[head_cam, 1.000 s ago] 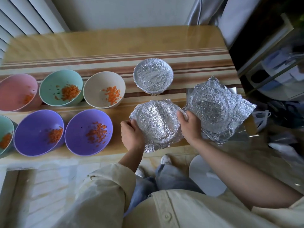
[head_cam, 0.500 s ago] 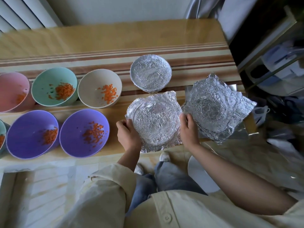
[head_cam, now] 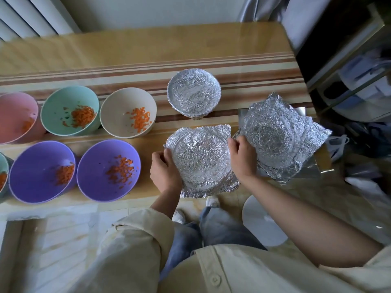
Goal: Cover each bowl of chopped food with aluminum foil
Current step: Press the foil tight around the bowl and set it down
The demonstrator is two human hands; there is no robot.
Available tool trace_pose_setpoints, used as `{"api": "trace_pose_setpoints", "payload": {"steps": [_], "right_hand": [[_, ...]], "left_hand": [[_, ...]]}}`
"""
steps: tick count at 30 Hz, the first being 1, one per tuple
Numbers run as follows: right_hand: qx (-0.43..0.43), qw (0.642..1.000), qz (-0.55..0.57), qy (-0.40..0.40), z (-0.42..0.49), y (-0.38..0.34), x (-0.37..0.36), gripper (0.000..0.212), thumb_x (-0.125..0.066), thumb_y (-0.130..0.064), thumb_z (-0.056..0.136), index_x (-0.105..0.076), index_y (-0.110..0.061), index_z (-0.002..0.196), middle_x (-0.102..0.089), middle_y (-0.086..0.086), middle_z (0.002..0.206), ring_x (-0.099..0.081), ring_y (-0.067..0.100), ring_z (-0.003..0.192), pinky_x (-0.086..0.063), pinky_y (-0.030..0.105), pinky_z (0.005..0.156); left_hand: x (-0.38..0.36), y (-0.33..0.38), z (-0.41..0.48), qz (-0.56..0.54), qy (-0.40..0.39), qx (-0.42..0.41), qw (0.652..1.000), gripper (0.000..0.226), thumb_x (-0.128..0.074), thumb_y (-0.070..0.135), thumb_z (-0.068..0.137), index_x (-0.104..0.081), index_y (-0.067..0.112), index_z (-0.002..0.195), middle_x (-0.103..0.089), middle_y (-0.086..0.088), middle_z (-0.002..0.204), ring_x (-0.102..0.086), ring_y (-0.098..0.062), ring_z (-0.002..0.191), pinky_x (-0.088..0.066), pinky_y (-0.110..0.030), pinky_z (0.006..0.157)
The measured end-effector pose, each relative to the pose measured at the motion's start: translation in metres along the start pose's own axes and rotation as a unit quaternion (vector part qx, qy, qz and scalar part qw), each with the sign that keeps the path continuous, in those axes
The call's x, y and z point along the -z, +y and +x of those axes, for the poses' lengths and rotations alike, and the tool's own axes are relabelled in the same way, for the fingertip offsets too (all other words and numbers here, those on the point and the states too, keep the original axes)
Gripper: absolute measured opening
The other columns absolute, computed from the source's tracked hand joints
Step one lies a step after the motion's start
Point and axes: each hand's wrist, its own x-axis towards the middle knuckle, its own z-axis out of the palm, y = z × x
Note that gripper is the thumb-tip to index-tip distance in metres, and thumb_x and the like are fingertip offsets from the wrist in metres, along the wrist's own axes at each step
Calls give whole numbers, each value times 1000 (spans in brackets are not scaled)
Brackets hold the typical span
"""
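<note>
At the tabletop's [head_cam: 148, 49] near edge, the foil sheet [head_cam: 201, 161] lies loosely over a bowl, left hand [head_cam: 164, 172] and right hand [head_cam: 243, 159] pinching its sides. Its near corner overhangs that edge. Judgement: uneven pressing risks tearing the foil or tipping the bowl off.

No readable text

No words, labels, brand marks, numbers or signs can be read anywhere in the view; the bowls, the foil and the worktop carry no print, and the things on the shelf at the right edge are too blurred to tell.
</note>
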Motion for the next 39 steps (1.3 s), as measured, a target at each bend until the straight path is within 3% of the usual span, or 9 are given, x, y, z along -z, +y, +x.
{"api": "trace_pose_setpoints", "payload": {"steps": [7,13,20,24,27,30,32,35,39], "right_hand": [[-8,997,73,-24,13,2,-1,32,-45,-26,102,-50,-7,77,-43,-4,59,-36,7,50,-32,14,45],[-41,988,118,-89,21,4,-4,33,-41,-25,103,-46,-10,74,-40,-3,61,-35,12,54,-29,13,45],[-85,976,150,-130,23,10,-7,35,-40,-30,103,-51,-6,80,-41,-1,65,-35,12,56,-29,25,53],[-58,984,122,-112,24,8,-1,31,-43,-30,102,-50,-9,80,-43,-2,64,-38,11,54,-31,19,49],[-39,994,83,-60,22,4,3,26,-45,-31,101,-53,-7,98,-55,0,73,-51,13,59,-38,19,49],[55,996,58,41,15,-2,10,30,-44,-30,99,-51,-5,112,-56,8,106,-56,20,95,-48,32,77],[158,984,28,74,7,-9,13,36,-41,-26,99,-50,-2,124,-51,13,129,-46,21,122,-38,33,103],[272,960,-56,-17,-7,-20,6,52,-29,-32,102,-35,-5,146,-27,10,156,-20,20,145,-17,38,118],[266,937,-182,-134,-5,-16,-11,65,0,-48,101,-11,-11,154,-4,5,161,-1,17,148,-12,44,119]], "left_hand": [[-3,0,8,-8,-5,-2,1000,29,-44,34,102,-51,9,88,-56,-6,81,-49,-31,81,-35,-38,74],[-5,-5,16,-28,-19,-8,999,32,-45,28,103,-44,8,77,-48,-6,69,-39,-26,72,-30,-37,68],[-9,-12,24,-55,-61,-5,997,39,-48,24,102,-35,14,66,-38,1,60,-31,-19,65,-30,-35,66],[-5,-8,20,-12,-49,-18,999,23,-44,26,103,-52,4,96,-58,-8,87,-48,-25,81,-33,-33,72],[-2,-7,14,20,-2,-114,993,22,-45,17,100,-53,0,111,-55,-17,109,-52,-34,101,-35,-36,85],[0,-3,6,82,40,-265,960,30,-43,19,96,-57,1,116,-54,-19,121,-50,-35,112,-36,-37,95],[-1,-1,-1,148,17,-357,922,39,-41,25,97,-55,3,125,-49,-19,139,-43,-32,130,-31,-40,107],[-10,0,-6,242,-67,-425,870,56,-29,38,101,-44,5,143,-33,-16,156,-25,-32,147,-18,-46,119],[-21,-4,3,317,-131,-428,836,74,-8,52,102,-31,3,151,-24,-15,160,-17,-31,150,-11,-48,121]]}}
